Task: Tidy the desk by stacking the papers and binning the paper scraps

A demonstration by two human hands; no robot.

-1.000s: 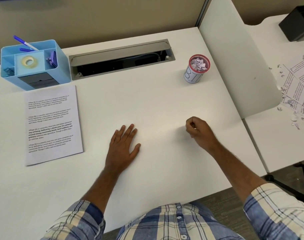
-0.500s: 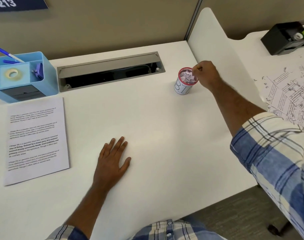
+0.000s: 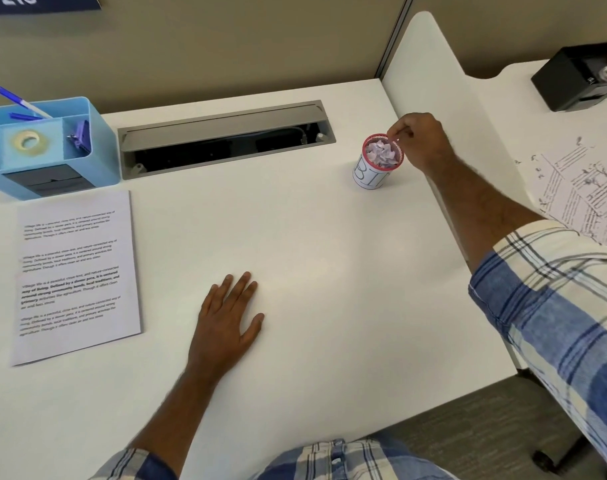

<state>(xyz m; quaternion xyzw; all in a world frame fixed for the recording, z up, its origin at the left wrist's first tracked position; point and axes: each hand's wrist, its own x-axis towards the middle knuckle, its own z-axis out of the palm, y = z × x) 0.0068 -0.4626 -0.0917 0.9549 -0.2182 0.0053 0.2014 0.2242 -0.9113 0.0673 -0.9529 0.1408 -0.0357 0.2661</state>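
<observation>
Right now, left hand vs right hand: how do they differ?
The left hand lies flat on the desk, fingers straight; the right hand is raised over the rim of the bin, fingers curled in a pinch. The left hand holds nothing; whether the right hand holds a scrap cannot be told. Both arms wear plaid sleeves.

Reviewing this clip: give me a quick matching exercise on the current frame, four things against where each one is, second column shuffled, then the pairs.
Things:
1. left hand
2. right hand
3. printed papers
4. tape roll

Places:
A. in the blue organizer
B. flat on the desk, fingers straight
C. at the rim of the bin cup, fingers curled
D. on the desk in front of the organizer

Pairs: 1-B, 2-C, 3-D, 4-A
</observation>
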